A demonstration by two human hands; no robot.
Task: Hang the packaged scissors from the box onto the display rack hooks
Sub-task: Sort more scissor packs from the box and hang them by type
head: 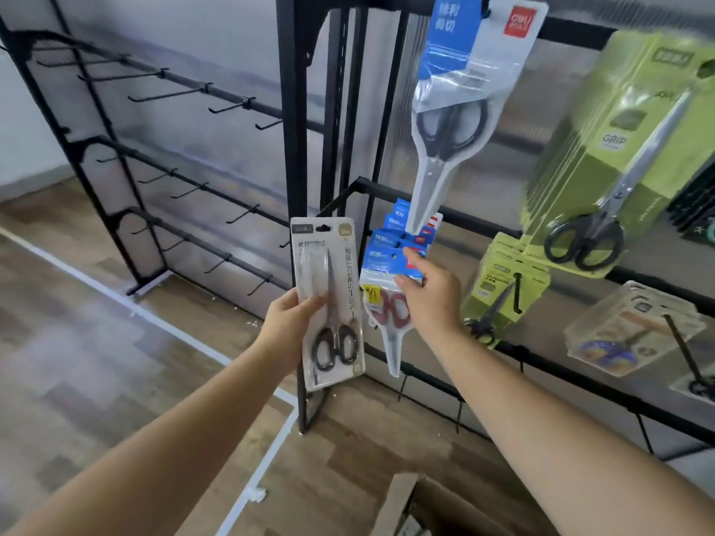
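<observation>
My left hand grips a white pack of black-handled scissors, held upright in front of the black display rack. My right hand pinches the top of a row of blue-and-white packs with red-handled scissors hanging on a lower hook. One larger blue-and-white pack of scissors hangs from the top bar. The cardboard box shows at the bottom edge, by my right forearm.
Green scissor packs and smaller green ones hang to the right, with clear packs beyond. A second rack with several bare hooks stands to the left. The floor is wood with a white strip.
</observation>
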